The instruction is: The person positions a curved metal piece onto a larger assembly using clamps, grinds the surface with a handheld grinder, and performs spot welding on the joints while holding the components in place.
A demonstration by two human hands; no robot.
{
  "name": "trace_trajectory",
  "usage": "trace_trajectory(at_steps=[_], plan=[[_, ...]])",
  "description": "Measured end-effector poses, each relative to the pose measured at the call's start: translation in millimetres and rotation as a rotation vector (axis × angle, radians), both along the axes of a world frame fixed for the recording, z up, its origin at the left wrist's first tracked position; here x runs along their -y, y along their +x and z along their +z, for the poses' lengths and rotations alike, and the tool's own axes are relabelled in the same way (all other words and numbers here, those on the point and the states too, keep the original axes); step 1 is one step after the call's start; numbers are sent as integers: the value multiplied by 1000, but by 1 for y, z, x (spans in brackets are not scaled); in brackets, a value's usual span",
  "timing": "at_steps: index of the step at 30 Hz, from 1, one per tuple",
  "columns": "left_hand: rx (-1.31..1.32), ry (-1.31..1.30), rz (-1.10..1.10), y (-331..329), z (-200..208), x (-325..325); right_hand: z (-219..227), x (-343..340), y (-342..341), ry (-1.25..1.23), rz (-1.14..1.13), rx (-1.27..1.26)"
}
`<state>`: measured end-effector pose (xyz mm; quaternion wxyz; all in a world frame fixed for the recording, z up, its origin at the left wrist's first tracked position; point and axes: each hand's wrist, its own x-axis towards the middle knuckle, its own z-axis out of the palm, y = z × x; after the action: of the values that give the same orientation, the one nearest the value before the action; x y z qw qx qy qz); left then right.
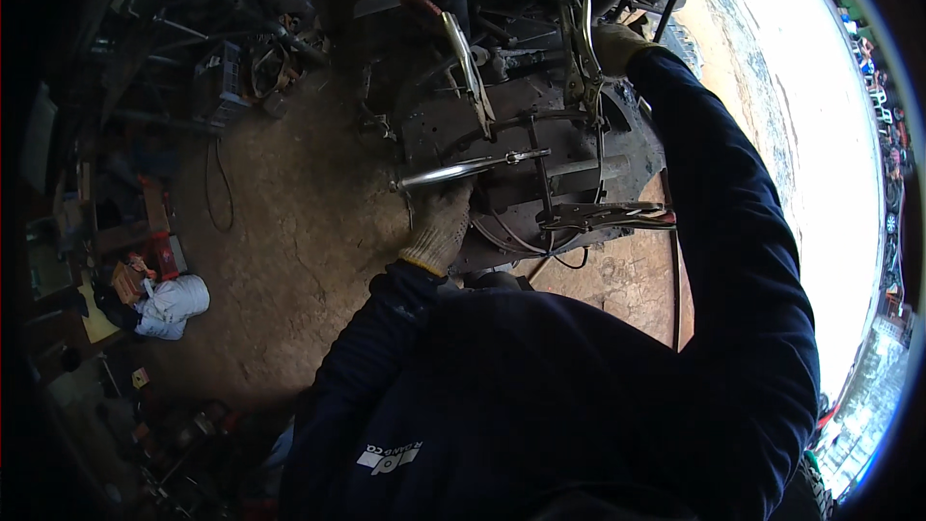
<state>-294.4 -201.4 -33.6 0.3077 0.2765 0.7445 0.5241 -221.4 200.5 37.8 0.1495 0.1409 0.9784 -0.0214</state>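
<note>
Dark sleeves fill my lower view, and above them my gloved left hand closes around the handle of a chrome locking clamp at the near left edge of the round metal workpiece. My gloved right hand grips another locking clamp at its far right edge.

4 locking pliers and thin rods crowd the round metal workpiece, while the dirt floor left of it lies open.
</note>
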Motion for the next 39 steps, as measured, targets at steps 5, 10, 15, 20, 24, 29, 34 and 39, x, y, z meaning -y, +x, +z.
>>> trace_trajectory(at_steps=[5,10,15,20,24,29,34,39], plan=[[-671,-207,-291,0,-2,10,25,11,14,30,83,-248],[-1291,-428,-531,1,28,9,69,19,53,260,42,-129],[123,-152,-136,3,50,3,117,58,103,212,-231,-92],[682,107,-130,12,48,-4,176,132,174,115,-770,-268],[560,105,-126,6,25,3,149,225,207,17,-1035,-568],[-71,264,-387,5,3,10,101,379,189,-316,-1149,-735],[-747,413,-525,5,22,16,98,459,123,-187,-1026,-520],[1710,-73,-351,110,-182,80,115,445,46,-201,-964,-182]])
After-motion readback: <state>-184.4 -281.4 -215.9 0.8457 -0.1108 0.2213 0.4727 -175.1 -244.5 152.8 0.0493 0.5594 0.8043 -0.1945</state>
